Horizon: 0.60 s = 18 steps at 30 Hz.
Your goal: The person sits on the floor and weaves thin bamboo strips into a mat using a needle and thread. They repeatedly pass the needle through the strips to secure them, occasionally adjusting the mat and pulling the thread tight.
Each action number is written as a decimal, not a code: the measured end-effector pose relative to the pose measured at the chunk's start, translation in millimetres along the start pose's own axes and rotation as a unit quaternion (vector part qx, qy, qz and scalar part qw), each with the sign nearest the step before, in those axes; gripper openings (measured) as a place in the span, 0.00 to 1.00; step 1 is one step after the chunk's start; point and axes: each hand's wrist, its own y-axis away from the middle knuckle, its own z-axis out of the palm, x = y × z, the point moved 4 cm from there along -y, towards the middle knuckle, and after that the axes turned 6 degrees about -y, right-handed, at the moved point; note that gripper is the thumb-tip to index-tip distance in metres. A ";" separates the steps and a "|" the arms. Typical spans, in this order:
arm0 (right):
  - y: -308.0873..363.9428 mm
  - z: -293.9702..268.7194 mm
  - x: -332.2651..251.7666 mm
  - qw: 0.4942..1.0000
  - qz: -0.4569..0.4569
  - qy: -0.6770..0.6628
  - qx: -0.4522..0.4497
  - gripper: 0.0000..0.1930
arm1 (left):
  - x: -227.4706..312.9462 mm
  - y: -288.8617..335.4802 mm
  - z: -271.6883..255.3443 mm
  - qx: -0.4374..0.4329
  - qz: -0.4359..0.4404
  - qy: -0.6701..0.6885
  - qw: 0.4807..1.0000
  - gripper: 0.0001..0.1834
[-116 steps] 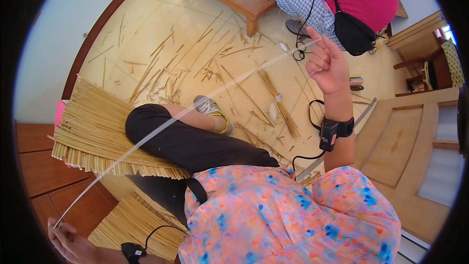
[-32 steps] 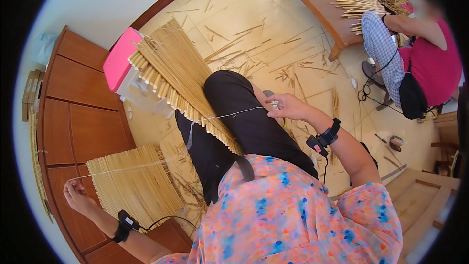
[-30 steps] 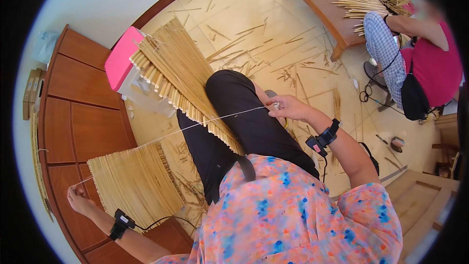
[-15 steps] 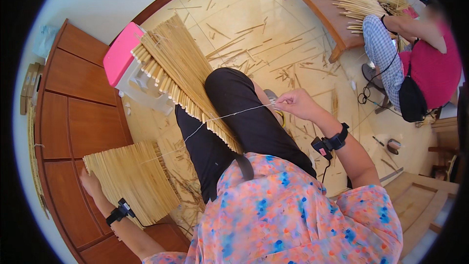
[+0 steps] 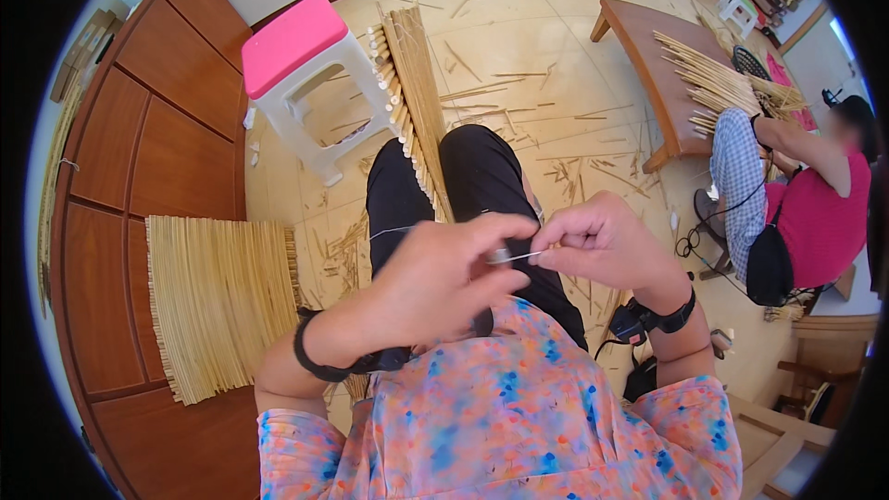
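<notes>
My right hand [image 5: 602,243] is closed in a pinch on a thin pale string [image 5: 520,257] above my lap. Facing it, my left hand [image 5: 454,268] is smeared by motion, its fingers near the other end of the short strand; what it grips cannot be made out. A fainter stretch of string runs left from behind the left hand. Between my knees stands a folded mat of straw-coloured stalks [image 5: 417,83], round cut ends along its left side. Another stalk mat [image 5: 218,301] lies to the left on brown wood, apart from both hands.
A white stool with a pink seat [image 5: 296,42] stands ahead left, beside brown wooden panels [image 5: 190,153]. Broken stalks litter the tiled floor [image 5: 519,0]. At right, a seated person in pink [image 5: 815,213] is beside a low wooden table [image 5: 639,65] bearing stalks.
My left hand has left the mat on the left and come to the right hand above my lap. The string no longer stretches taut across to that mat. The view has shifted.
</notes>
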 end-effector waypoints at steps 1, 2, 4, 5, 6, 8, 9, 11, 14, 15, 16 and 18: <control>0.0 -1.8 1.0 0.999 0.028 -0.040 -0.004 0.04 | -8.3 5.5 -11.5 0.024 0.026 -0.047 0.998 0.13; 1.4 -4.5 4.3 0.998 0.044 -0.048 -0.008 0.04 | -13.2 12.8 -22.7 0.049 0.051 -0.093 0.993 0.08; 4.7 -10.1 11.9 0.995 0.077 -0.063 -0.021 0.04 | -16.2 31.2 -49.2 0.119 -0.017 -0.048 0.992 0.01; 4.4 -11.2 13.0 0.994 0.084 -0.072 -0.014 0.04 | -14.8 41.1 -65.2 0.154 -0.024 -0.095 0.983 0.01; 5.2 -11.3 11.8 0.993 0.090 -0.080 -0.007 0.04 | -13.0 49.4 -81.6 0.188 -0.032 -0.142 0.971 0.02; 5.7 -11.1 8.9 0.992 0.091 -0.083 0.014 0.04 | -1.5 65.8 -116.3 0.247 -0.022 -0.248 0.937 0.02; 7.8 -12.8 8.6 0.993 0.085 -0.076 0.035 0.03 | 0.8 70.8 -131.3 0.273 -0.017 -0.300 0.914 0.02; 7.2 -16.3 12.7 0.994 0.056 -0.069 0.064 0.03 | 3.8 81.6 -154.5 0.264 -0.017 -0.403 0.876 0.02; 6.4 -24.0 20.1 0.991 0.011 -0.082 0.105 0.02 | -16.1 99.7 -197.6 0.268 -0.014 -0.522 0.810 0.04; 6.2 -25.5 18.9 0.989 0.007 -0.098 0.114 0.02 | -24.5 108.4 -212.5 0.272 -0.012 -0.554 0.787 0.05; 8.0 -27.8 17.5 0.985 0.004 -0.112 0.130 0.02 | -30.8 116.3 -230.8 0.301 -0.027 -0.527 0.794 0.05; 9.7 -30.4 19.6 0.987 -0.019 -0.103 0.123 0.01 | -38.8 141.1 -261.3 0.359 -0.058 -0.474 0.802 0.06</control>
